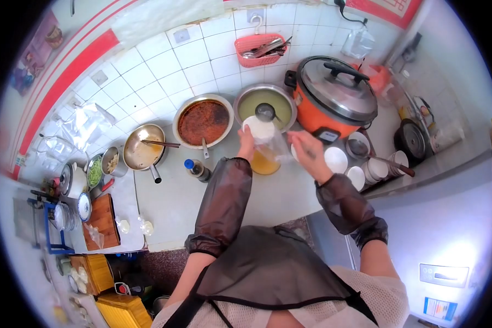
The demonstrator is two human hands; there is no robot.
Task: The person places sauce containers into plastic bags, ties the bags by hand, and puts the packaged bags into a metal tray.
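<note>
My left hand [246, 143] grips a small white bowl [259, 129] at its near left side, over the edge of the metal basin [238, 107] of pale green liquid. A dark ladle [265, 112] rests in that basin, just beyond the bowl. From the bowl's right side hangs a clear plastic bag [280, 148]. My right hand [310, 156] has its fingers closed at the bag's right edge; their tips are partly hard to make out. Below the bowl stands a container of yellow liquid [265, 164], partly covered by the bag and my left hand.
A basin of red sauce [204, 121] and a pan with chopsticks [144, 146] stand left, with a blue-capped bottle [197, 170] nearer. An orange rice cooker [333, 95], stacked white bowls [376, 169] and a long-handled ladle [388, 163] are right. A cutting board [105, 221] lies far left.
</note>
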